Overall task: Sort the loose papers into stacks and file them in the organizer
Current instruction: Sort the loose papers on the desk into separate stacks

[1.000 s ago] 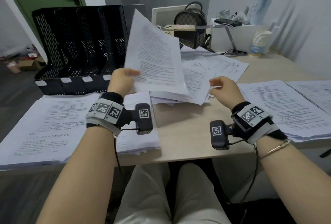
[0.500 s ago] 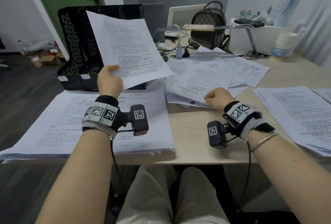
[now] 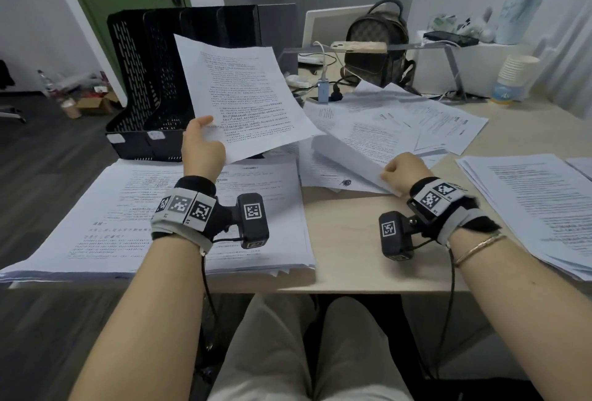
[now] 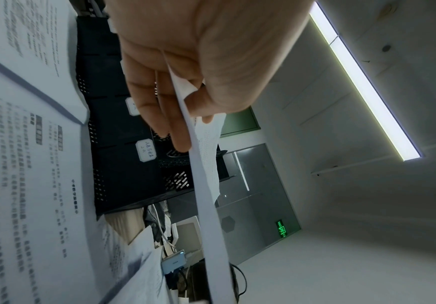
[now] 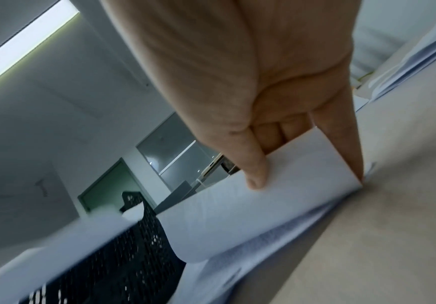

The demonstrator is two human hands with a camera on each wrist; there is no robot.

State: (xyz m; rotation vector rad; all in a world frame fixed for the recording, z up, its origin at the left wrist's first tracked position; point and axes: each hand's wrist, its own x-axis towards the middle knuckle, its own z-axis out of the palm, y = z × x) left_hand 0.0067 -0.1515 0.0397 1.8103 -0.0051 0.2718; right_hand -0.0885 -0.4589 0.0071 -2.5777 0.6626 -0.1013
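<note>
A person sits at a desk (image 3: 352,259) strewn with printed papers. The left hand (image 3: 201,149) pinches one sheet (image 3: 243,99) by its lower corner, thumb on top and fingers beneath, holding it upright in the air above the left stack (image 3: 144,218), in front of the black organizer (image 3: 153,80). The right hand (image 3: 405,170) curls round the near edge of a sheet on the loose pile (image 3: 384,131) at mid-desk, lifting it; whether it has one sheet or several is unclear. To sort well, the held sheet should probably be lowered flat and squared to the stack's edges before release, while the right hand peels off a single page.
</note>
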